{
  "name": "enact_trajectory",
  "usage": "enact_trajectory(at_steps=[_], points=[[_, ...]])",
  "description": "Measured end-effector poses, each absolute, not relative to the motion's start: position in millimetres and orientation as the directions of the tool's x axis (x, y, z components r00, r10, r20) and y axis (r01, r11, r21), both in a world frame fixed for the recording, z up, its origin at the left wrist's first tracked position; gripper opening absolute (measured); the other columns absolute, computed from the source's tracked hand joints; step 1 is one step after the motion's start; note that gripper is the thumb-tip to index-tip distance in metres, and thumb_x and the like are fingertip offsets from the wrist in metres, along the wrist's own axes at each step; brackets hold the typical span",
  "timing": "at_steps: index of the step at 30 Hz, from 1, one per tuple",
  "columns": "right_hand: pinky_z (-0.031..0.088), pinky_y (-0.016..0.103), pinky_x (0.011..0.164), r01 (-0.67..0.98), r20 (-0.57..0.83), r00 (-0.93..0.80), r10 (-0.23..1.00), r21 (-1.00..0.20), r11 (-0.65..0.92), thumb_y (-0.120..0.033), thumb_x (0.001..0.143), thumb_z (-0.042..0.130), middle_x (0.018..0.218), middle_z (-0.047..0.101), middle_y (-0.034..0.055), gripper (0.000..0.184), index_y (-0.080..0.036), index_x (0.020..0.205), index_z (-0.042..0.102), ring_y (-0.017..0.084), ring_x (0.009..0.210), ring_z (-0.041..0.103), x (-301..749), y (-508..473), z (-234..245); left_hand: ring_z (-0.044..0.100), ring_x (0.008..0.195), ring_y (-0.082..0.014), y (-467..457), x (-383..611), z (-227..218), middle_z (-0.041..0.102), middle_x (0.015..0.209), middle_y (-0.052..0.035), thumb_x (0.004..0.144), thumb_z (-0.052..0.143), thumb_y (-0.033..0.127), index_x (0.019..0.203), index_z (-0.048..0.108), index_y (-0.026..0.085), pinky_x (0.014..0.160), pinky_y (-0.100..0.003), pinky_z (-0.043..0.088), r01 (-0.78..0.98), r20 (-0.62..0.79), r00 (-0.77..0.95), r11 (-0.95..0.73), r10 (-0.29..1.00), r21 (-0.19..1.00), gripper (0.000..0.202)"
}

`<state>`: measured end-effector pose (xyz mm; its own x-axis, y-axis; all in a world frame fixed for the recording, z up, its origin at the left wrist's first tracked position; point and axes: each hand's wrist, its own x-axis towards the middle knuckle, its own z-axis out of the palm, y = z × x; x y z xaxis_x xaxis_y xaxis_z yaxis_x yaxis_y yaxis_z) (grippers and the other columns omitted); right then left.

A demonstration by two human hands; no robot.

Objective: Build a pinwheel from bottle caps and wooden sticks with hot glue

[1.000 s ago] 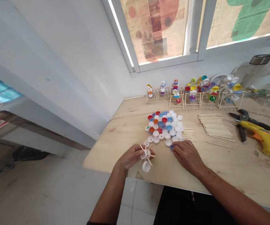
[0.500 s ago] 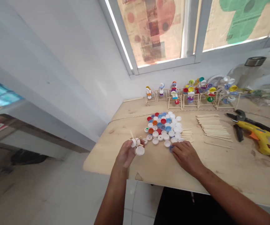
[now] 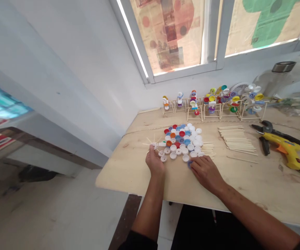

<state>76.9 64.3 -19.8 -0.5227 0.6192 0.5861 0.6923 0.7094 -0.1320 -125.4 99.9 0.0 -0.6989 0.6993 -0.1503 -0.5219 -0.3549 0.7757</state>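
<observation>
My left hand [image 3: 155, 162] is closed on a small wheel made of a white bottle cap [image 3: 153, 146] with thin wooden sticks fanning out from it. White caps are at the wheel's right side, close against the loose ones. My right hand [image 3: 207, 173] rests at the near edge of the cap group, its fingers closed at a blue bottle cap [image 3: 189, 164] that they partly hide. Between and beyond both hands lie several loose bottle caps [image 3: 178, 144], white, blue, red and orange, mostly with the hollow side up.
Short sticks [image 3: 208, 149] and a pile of longer sticks [image 3: 235, 139] lie right of the caps. Farther right are a yellow glue gun [image 3: 286, 146] and black-handled pliers [image 3: 282, 134]. Stick stands with coloured cap wheels [image 3: 212, 104] line the wall. A clear jug [image 3: 272, 81] stands behind.
My left hand has moved right and away from me with the cap wheel, which has turned so its sticks fan outward. The right hand stays nearly in place at the blue cap.
</observation>
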Motion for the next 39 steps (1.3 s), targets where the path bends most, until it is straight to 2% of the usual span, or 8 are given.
enact_trajectory(at_steps=[3,14,19,21,27,31,35,39], points=[[0.034,0.032,0.079,0.694,0.588,-0.521,0.619,-0.130,0.708,-0.013,0.089,0.049,0.094,0.067,0.0059,0.018,-0.017,0.078,0.062,0.016,0.080,0.055,77.2,64.6,-20.6,0.048,0.049,-0.0067,108.7,-118.3,-1.7,0.046,0.052,0.0091,0.074,0.071,0.036,0.065,0.053,0.016,0.053,-0.021,0.038,-0.498,-0.138,-0.716,-0.363,0.684,0.787,0.028],[0.036,0.032,0.079,0.700,0.580,-0.523,0.625,-0.126,0.703,-0.012,0.088,0.051,0.094,0.068,0.0069,0.015,-0.018,0.079,0.063,0.016,0.082,0.057,72.8,65.1,-21.4,0.062,0.075,-0.0090,89.3,-120.8,1.7,0.064,0.076,0.0010,0.080,0.066,0.031,0.081,0.063,0.017,0.072,-0.021,0.046,-0.467,-0.110,-0.742,-0.393,0.661,0.792,0.015],[0.037,0.032,0.086,0.742,0.602,-0.462,0.652,-0.141,0.655,-0.019,0.090,0.049,0.103,0.068,0.0056,0.016,-0.020,0.090,0.065,0.017,0.095,0.058,92.2,67.5,-12.3,0.065,0.086,-0.0149,69.8,-106.3,11.3,0.069,0.081,-0.0035,0.076,0.069,0.033,0.081,0.066,0.015,0.084,-0.028,0.047,-0.500,-0.103,-0.692,-0.371,0.715,0.782,0.019],[0.036,0.032,0.087,0.784,0.605,-0.413,0.681,-0.144,0.603,-0.021,0.091,0.047,0.105,0.068,0.0062,0.018,-0.020,0.093,0.065,0.018,0.098,0.058,105.0,73.1,-9.3,0.066,0.086,-0.0179,61.2,-94.9,15.8,0.070,0.081,-0.0054,0.074,0.071,0.036,0.079,0.067,0.014,0.085,-0.032,0.048,-0.534,-0.111,-0.646,-0.343,0.756,0.773,0.023],[0.033,0.038,0.090,0.890,0.568,-0.331,0.754,-0.077,0.449,-0.021,0.090,0.043,0.112,0.066,0.0123,0.026,-0.015,0.105,0.064,0.024,0.106,0.054,128.3,93.5,-11.1,0.067,0.092,-0.0211,50.3,-53.8,29.5,0.073,0.088,-0.0081,0.075,0.070,0.036,0.083,0.068,0.016,0.087,-0.035,0.049,-0.759,-0.207,-0.307,-0.108,0.929,0.642,0.022],[0.027,0.041,0.098,0.908,0.530,-0.350,0.772,-0.011,0.419,-0.021,0.090,0.044,0.120,0.063,0.0145,0.030,-0.013,0.112,0.062,0.026,0.114,0.049,127.2,98.2,-15.9,0.067,0.094,-0.0211,56.4,-34.8,32.2,0.072,0.094,-0.0083,0.073,0.071,0.037,0.084,0.068,0.018,0.086,-0.034,0.049,-0.790,-0.248,-0.185,0.006,0.951,0.613,0.023],[0.026,0.042,0.100,0.909,0.501,-0.372,0.781,0.027,0.416,-0.018,0.090,0.046,0.118,0.064,0.0116,0.027,-0.017,0.112,0.062,0.025,0.114,0.049,126.4,93.9,-17.1,0.067,0.095,-0.0228,64.0,-21.1,28.0,0.072,0.093,-0.0089,0.070,0.073,0.039,0.084,0.067,0.018,0.086,-0.037,0.049,-0.803,-0.292,-0.046,0.138,0.955,0.579,0.026],[0.026,0.043,0.101,0.904,0.485,-0.395,0.780,0.053,0.424,-0.017,0.089,0.048,0.117,0.063,0.0105,0.027,-0.020,0.111,0.063,0.024,0.114,0.049,131.1,85.6,-14.7,0.066,0.092,-0.0202,70.8,-12.1,20.6,0.071,0.092,-0.0079,0.067,0.076,0.036,0.084,0.066,0.017,0.086,-0.035,0.048,-0.797,-0.337,0.016,0.215,0.942,0.564,0.027]])
